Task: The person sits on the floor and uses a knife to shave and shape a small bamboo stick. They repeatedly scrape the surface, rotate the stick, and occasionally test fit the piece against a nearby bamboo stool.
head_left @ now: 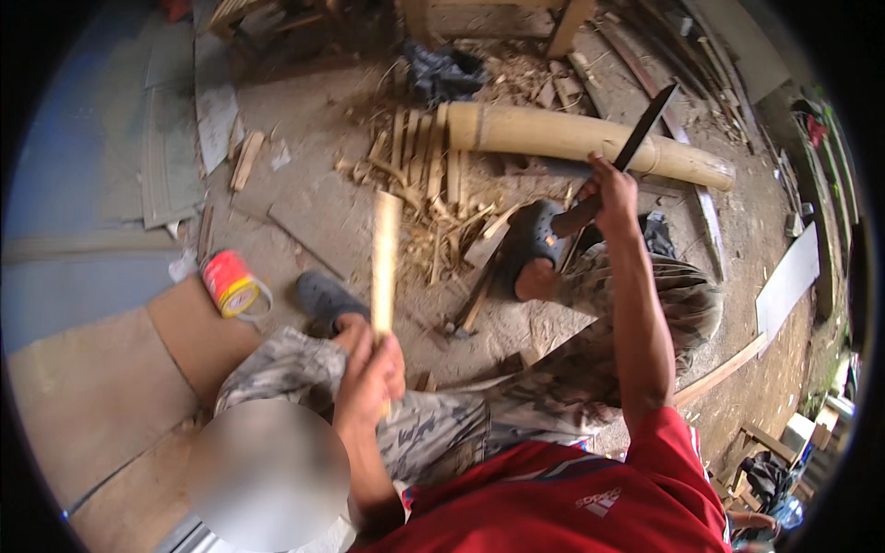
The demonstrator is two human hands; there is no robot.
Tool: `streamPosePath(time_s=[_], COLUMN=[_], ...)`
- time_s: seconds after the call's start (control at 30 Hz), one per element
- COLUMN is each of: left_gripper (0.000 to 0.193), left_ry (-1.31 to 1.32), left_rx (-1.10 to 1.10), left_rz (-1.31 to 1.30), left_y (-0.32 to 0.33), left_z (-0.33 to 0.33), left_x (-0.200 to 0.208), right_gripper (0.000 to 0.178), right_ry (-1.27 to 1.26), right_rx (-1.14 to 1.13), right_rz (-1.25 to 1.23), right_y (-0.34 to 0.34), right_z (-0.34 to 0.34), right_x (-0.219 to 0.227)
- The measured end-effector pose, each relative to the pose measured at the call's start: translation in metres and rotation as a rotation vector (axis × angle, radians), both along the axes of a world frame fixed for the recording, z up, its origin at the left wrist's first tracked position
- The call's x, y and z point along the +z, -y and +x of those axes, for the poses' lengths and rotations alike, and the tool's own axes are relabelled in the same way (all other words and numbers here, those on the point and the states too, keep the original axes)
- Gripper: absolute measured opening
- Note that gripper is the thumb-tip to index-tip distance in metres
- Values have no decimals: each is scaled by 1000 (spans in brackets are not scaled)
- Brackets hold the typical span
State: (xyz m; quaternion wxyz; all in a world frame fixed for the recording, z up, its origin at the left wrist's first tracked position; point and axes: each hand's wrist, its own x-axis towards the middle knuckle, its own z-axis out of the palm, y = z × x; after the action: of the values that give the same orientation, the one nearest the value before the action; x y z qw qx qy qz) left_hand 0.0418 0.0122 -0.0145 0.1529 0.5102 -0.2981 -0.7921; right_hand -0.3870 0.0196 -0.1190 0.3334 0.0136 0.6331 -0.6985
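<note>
My left hand [371, 369] grips the lower end of a split bamboo slat [384, 258] and holds it upright over my knees. My right hand [610, 195] is raised and closed around the wooden handle of a long dark machete [645, 127], whose blade points up and to the right. The blade is apart from the slat, well to its right. I sit with camouflage trousers [516, 387] and dark clogs [324, 297] on a dusty floor.
A thick bamboo pole [590, 140] lies across the floor ahead, with several split slats [419, 152] and shavings beside it. A red and yellow can [230, 284] lies at left. Boards, planks and cardboard [101, 387] ring the spot. A hammer [466, 313] lies between my feet.
</note>
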Motion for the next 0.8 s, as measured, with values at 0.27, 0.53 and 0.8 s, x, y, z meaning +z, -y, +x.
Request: streamPosePath(time_s=[0.27,0.53,0.8], left_gripper=[40,33,40], left_ry=[-484,-868,-724], left_rx=[541,564,471], left_rz=[-201,-192,-358], left_y=[32,41,30], left_z=[-60,-55,-68], left_x=[-9,-37,-36], right_gripper=[30,28,36], right_ry=[108,238,335], right_rx=[533,967,974], right_rz=[256,23,-146], right_y=[-6,-19,-33], right_z=[111,170,194], right_x=[19,66,77])
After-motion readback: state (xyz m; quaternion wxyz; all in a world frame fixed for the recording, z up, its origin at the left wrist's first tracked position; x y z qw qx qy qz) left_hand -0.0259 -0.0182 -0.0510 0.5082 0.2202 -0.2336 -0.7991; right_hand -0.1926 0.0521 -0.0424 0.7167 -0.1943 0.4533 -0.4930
